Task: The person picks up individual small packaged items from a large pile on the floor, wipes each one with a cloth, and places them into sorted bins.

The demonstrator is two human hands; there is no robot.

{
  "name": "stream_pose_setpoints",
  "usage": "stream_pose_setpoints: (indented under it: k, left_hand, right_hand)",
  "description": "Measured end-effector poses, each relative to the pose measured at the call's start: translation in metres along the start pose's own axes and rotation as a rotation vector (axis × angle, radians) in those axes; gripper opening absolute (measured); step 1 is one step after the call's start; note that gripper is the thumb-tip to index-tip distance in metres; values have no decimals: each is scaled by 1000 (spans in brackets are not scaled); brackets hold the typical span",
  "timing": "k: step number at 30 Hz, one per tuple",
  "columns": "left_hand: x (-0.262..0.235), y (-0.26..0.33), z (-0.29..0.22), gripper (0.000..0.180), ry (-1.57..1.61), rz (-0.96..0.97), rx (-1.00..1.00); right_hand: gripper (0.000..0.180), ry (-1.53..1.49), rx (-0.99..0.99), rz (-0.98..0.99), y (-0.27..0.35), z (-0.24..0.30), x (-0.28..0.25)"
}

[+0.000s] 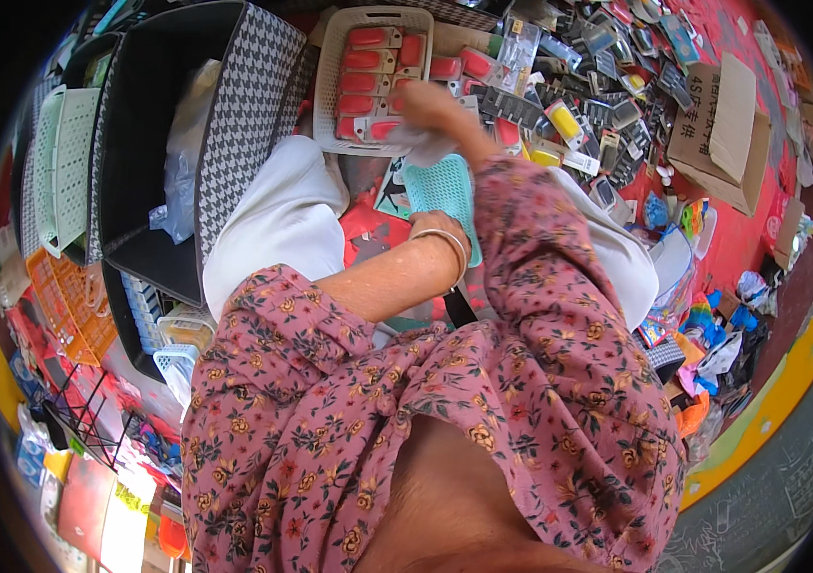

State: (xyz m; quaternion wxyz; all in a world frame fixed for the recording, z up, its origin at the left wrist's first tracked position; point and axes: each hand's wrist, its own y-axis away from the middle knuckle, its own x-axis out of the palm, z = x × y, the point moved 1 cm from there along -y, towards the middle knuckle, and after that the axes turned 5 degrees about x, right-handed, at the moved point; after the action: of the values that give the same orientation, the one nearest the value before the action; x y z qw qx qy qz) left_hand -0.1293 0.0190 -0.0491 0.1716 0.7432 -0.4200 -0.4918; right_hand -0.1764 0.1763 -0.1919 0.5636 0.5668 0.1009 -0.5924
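Observation:
My left hand [435, 225], with a bangle at its wrist, is closed on the near part of a turquoise perforated plastic basket [444, 181] between my knees. My right hand [440, 113] is blurred over the right side of a cream plastic basket [324, 95]. A pale, limp-looking thing [422, 148] hangs at its fingers; what it is stays unclear. Inside the cream basket lie rows of red packaged items [360, 82]. More red packs [478, 65] sit just right of that basket.
Loose small packages [607, 67] cover the floor at the far right, near an open cardboard box [717, 134]. Large houndstooth-patterned bins [252, 86] stand at the left, beside a pale green basket [72, 167] and an orange basket [67, 306].

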Motion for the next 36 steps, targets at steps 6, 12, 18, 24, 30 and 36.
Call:
stream_pose_setpoints:
  k: [6,12,18,24,30,36]
  left_hand:
    - [-6,-11,-7,32,-39,-21,36]
    - [5,-15,-8,30,-167,-57,-33]
    - [5,-6,-5,32,-116,-27,25]
    - [1,5,-1,31,-117,-70,-15]
    - [-47,1,40,27,123,-346,-80]
    - [-105,20,85,42,1336,-1347,200]
  right_hand:
    - [34,-75,409,85,77,-162,-19]
    - [61,-64,636,-184,81,-103,50]
    - [55,28,784,-363,57,-62,70]
    - [36,-96,707,-125,64,-80,40]
    - [29,228,3,-137,84,-123,-29]
    - [40,-479,362,-230,176,-18,-193]
